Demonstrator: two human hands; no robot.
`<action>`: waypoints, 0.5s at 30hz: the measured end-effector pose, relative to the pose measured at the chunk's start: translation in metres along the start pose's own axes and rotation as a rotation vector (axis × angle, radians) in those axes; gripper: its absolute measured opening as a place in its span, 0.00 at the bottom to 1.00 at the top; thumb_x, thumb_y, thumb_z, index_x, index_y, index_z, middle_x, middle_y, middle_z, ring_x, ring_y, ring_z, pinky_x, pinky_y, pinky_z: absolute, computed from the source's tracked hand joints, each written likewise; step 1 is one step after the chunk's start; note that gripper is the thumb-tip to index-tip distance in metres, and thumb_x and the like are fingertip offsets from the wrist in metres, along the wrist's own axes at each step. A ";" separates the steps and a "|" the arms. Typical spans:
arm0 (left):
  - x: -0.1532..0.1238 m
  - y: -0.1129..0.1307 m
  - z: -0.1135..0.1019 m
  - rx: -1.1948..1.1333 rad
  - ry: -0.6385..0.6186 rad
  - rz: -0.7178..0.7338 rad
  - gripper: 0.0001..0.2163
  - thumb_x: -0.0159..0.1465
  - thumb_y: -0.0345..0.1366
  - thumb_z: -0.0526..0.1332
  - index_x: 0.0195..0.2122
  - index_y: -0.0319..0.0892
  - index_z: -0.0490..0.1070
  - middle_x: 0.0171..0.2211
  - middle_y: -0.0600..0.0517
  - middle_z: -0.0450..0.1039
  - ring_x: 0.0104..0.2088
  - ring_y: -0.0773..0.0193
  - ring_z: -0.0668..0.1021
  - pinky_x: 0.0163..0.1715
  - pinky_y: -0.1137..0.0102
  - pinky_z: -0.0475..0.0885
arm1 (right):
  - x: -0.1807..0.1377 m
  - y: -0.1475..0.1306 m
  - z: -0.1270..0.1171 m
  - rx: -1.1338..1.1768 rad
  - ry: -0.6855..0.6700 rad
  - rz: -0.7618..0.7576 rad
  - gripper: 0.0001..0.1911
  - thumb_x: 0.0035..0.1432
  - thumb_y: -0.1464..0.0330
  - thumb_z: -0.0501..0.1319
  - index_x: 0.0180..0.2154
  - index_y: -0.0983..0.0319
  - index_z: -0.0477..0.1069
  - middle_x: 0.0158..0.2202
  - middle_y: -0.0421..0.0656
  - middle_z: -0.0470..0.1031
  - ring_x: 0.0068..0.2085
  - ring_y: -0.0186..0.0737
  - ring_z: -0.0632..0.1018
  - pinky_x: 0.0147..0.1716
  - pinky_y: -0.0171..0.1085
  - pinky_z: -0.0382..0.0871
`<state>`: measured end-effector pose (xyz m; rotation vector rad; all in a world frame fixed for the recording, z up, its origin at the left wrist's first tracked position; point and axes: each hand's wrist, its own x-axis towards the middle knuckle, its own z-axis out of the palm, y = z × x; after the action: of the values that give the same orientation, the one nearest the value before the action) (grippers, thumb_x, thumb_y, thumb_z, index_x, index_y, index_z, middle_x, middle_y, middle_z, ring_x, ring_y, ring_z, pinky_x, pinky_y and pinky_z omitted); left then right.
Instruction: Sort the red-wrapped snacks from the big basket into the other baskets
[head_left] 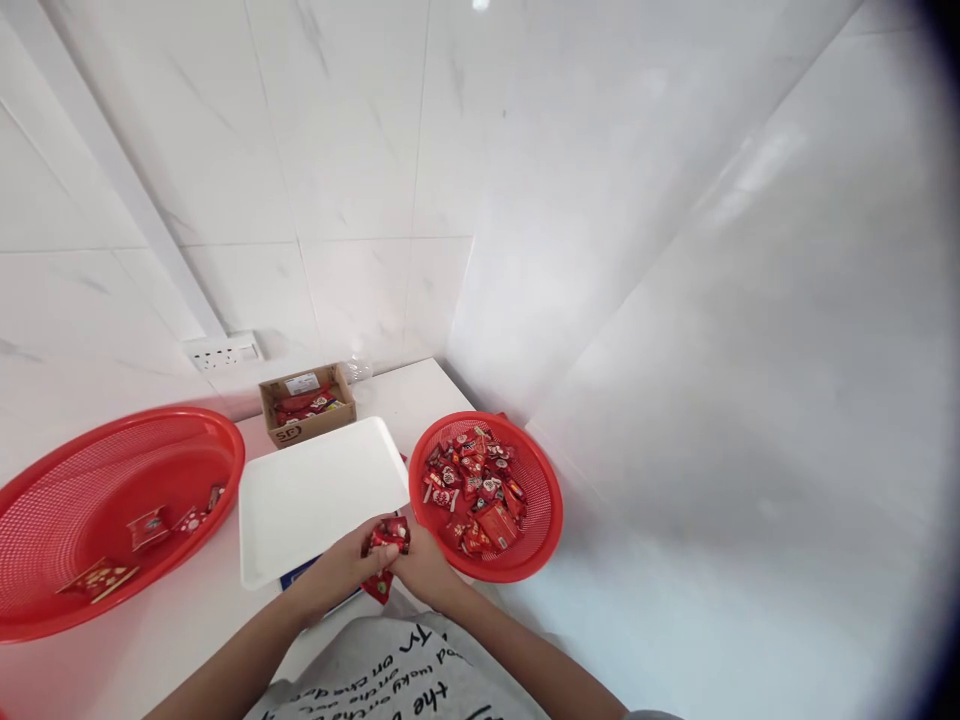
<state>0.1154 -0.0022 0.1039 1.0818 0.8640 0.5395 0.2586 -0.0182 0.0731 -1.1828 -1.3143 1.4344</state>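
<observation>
My left hand [345,562] and my right hand [426,572] meet close to my body, at the near right corner of a white tray [319,500]. Red wrapped candies [377,588] show between them, some poking out below the fingers. Both hands are closed around these candies; which finger bears on which piece is partly hidden. Just right of my hands stands a round red plastic basket [553,510] with many red wrapped sweets [480,480] inside.
A larger red basket [82,450] at the left holds several red packets [148,528]. Behind the tray, a cardboard box [309,428] contains more red packets, with clear plastic [358,368] beside it. Something blue [298,573] lies under the tray. Walls enclose the white table [409,385].
</observation>
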 end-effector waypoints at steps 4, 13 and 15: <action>-0.012 0.002 -0.001 -0.094 -0.064 -0.210 0.26 0.55 0.44 0.66 0.54 0.46 0.65 0.37 0.50 0.75 0.32 0.64 0.75 0.34 0.71 0.70 | -0.009 -0.002 0.006 0.046 0.064 0.042 0.13 0.55 0.58 0.59 0.36 0.60 0.68 0.31 0.39 0.72 0.33 0.37 0.74 0.35 0.37 0.69; -0.028 -0.032 -0.017 -0.351 0.248 -0.348 0.21 0.50 0.40 0.70 0.44 0.42 0.69 0.35 0.51 0.76 0.34 0.65 0.76 0.37 0.71 0.71 | -0.023 0.021 0.019 0.084 0.263 0.140 0.21 0.56 0.48 0.53 0.35 0.59 0.59 0.27 0.37 0.66 0.20 0.29 0.67 0.16 0.30 0.58; -0.035 -0.035 -0.018 -0.403 0.256 -0.351 0.21 0.50 0.41 0.70 0.43 0.42 0.69 0.36 0.50 0.76 0.36 0.64 0.77 0.40 0.70 0.71 | -0.030 0.019 0.025 0.079 0.231 0.150 0.21 0.54 0.48 0.55 0.34 0.59 0.61 0.27 0.37 0.65 0.21 0.30 0.69 0.17 0.30 0.61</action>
<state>0.0796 -0.0325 0.0802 0.4853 1.0862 0.5320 0.2404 -0.0541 0.0574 -1.3729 -1.0193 1.3935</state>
